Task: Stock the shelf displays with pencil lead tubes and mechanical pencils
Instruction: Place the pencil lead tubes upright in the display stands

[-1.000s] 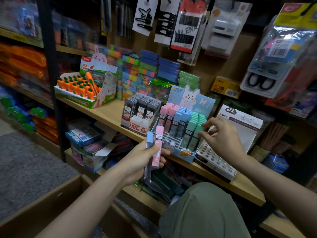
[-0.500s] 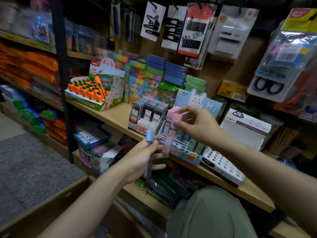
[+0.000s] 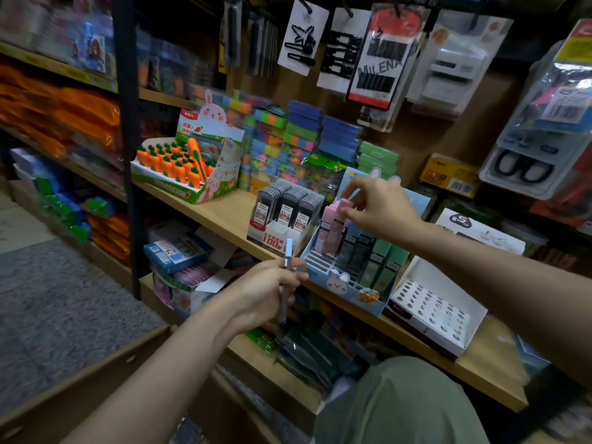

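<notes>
Over bunny display (image 3: 344,283), right hand (image 3: 381,206) pinches pink tube (image 3: 344,205) upright; left hand (image 3: 272,290) grips blue-capped pencil (image 3: 286,277) vertical, cap up.

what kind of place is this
Most likely a stationery shop aisle: wooden shelves carry retail display boxes of pencil lead tubes and carrot-shaped erasers, while carded hair clips and packaged scissors hang above.

Pale matt wooden shelf board (image 3: 221,216) at nine o'clock of the glossy blue cardboard rabbit display box (image 3: 349,291); smooth pink plastic lead tube (image 3: 333,222) inside.
</notes>
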Motion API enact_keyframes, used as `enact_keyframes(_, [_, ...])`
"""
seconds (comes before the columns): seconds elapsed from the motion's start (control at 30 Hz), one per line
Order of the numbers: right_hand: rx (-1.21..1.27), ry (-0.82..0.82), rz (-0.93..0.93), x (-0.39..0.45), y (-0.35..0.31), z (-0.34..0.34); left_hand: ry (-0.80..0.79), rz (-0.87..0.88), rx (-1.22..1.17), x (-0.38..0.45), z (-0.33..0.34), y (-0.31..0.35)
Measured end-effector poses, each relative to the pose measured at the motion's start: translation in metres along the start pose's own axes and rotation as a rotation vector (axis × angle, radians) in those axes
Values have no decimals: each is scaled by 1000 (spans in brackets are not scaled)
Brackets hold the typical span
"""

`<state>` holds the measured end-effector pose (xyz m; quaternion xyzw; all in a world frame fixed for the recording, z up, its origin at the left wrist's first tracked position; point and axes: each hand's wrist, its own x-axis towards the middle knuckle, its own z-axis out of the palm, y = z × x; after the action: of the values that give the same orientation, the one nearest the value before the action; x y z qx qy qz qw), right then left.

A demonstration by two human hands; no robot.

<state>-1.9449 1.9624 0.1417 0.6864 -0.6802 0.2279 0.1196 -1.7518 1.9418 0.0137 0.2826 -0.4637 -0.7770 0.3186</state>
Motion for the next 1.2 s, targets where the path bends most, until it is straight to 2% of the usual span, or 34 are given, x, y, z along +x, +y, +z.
enact_keyframes(0.3, [-84, -34, 23, 4, 1, 12, -59, 76, 47, 5, -2, -9])
enact_keyframes(0.63, [-112, -73, 47, 4, 5, 15, 52, 99, 109, 12, 1, -8])
enact_keyframes(0.9, [-199, 67, 65, 5, 9, 26, 33, 189, 99, 15, 0, -14])
enact_keyframes(1.07, [-245, 62, 86, 1, 10, 30, 78, 228, 60, 13, 3, -14])
enact_keyframes(1.13, [-158, 103, 63, 0, 10, 28, 87, 250, 80, 13, 5, -15])
enact_keyframes(1.2, [38, 131, 35, -5, 3, 24, 88, 288, 140, 13, 7, -14])
